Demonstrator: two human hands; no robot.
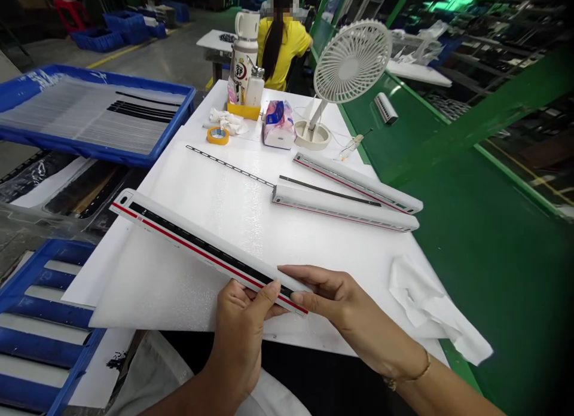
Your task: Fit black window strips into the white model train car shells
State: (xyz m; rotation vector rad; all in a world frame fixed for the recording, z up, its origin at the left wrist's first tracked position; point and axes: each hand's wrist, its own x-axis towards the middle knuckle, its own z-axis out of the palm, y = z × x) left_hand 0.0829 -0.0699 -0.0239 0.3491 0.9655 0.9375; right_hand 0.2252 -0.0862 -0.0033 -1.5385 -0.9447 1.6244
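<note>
White worktable (215, 108) here, with a blue tray (89, 142) at the upper left and two more bars (343, 208) lying center right. A long white plastic bar (197, 248) with red and black stripes angles across the foam sheet (179, 284), lower center. Left hand (237, 338) and right hand (332, 302) both grip its lower right end. Looks light but stiff; I'd hold it by the edges.

Long bar (179, 236) wht w/ red stripe + blk band lengthwise; 2 other bars (345, 207) same wht/red; foam sheet (215, 195) plain wht; tray (89, 75) blue rim, rows of thin wht-grey strips, few blk; side belt (493, 272) dk green; fan (352, 60) wht radial grille; tissue pack (278, 124) pink/blue print.
</note>
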